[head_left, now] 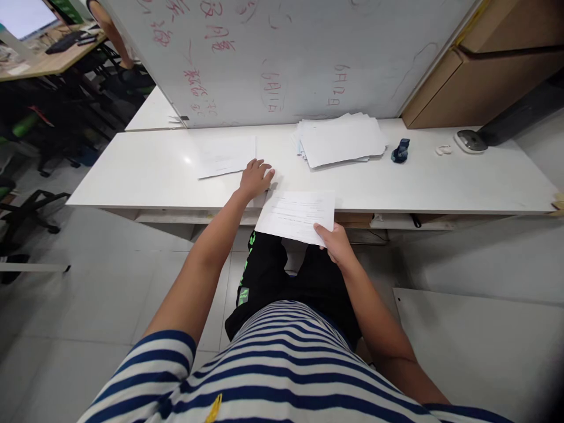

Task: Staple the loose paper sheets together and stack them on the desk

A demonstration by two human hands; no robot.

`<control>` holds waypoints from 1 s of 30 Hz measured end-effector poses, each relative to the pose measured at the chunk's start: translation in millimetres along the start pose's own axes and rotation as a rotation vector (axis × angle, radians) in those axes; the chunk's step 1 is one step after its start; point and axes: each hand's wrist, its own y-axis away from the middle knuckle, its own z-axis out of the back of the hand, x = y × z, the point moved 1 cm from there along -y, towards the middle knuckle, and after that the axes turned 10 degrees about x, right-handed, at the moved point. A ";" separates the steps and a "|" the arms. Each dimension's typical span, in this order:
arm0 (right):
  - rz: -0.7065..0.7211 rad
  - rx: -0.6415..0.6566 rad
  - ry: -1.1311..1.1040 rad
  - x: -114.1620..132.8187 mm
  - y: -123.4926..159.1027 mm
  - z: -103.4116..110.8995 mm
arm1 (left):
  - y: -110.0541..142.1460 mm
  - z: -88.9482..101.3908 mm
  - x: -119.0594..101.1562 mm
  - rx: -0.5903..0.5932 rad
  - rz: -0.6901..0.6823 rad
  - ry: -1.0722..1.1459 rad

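Note:
My right hand (335, 241) pinches the near corner of a printed sheet of paper (296, 215), which hangs half over the front edge of the white table (154, 176). My left hand (256, 178) rests on the tabletop just left of that sheet, fingers curled loosely down with nothing in them. A single sheet (227, 156) lies flat on the table beyond my left hand. A loose stack of papers (341, 141) sits farther back, to the right.
A dark blue stapler (400, 150) stands right of the stack, with a small white object (443, 150) and a round grey device (470, 141) farther right. A whiteboard (286, 53) with red writing leans behind the table. Office chairs and a desk stand at far left.

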 end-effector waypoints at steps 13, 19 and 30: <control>-0.013 -0.011 0.026 5.6 1.3 -3.4 | 1.7 -1.0 -2.5 0.016 0.002 -0.059; -0.005 0.001 0.016 2.7 -0.1 -1.3 | 2.6 0.5 -5.2 0.028 0.005 -0.065; -0.030 -0.007 0.013 1.1 1.4 -2.7 | 1.2 -0.6 -3.2 0.017 -0.011 -0.051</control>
